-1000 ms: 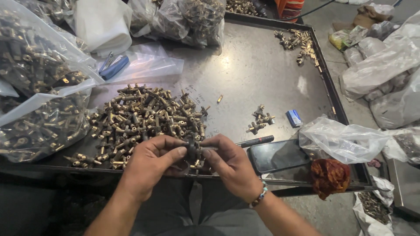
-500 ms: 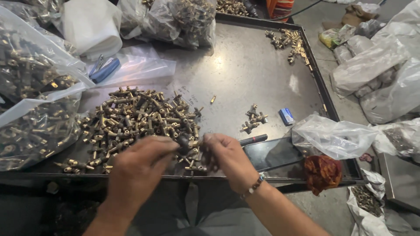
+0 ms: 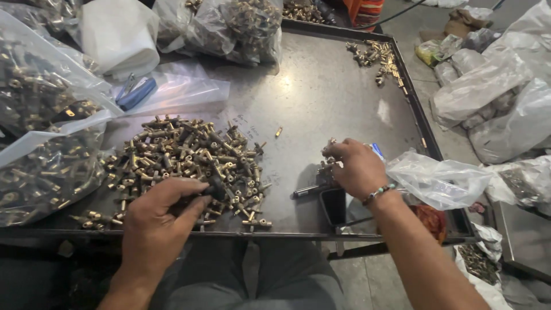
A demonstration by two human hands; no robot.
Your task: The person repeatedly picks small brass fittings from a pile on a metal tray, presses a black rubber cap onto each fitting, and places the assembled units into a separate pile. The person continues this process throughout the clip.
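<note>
Since a moment ago the hands have parted: the right hand [image 3: 359, 167] has moved off to the small cluster of fittings [image 3: 327, 170] at the right of the metal tray [image 3: 321, 86], fingers curled over them. The left hand [image 3: 158, 221] rests at the near edge of the big pile of brass fittings [image 3: 183, 158], pinching a dark piece [image 3: 217, 188] between thumb and fingers.

light: bright, overhead | glare: on metal tray [image 3: 321, 103] | shadows: soft | edges: wide-angle bend
</note>
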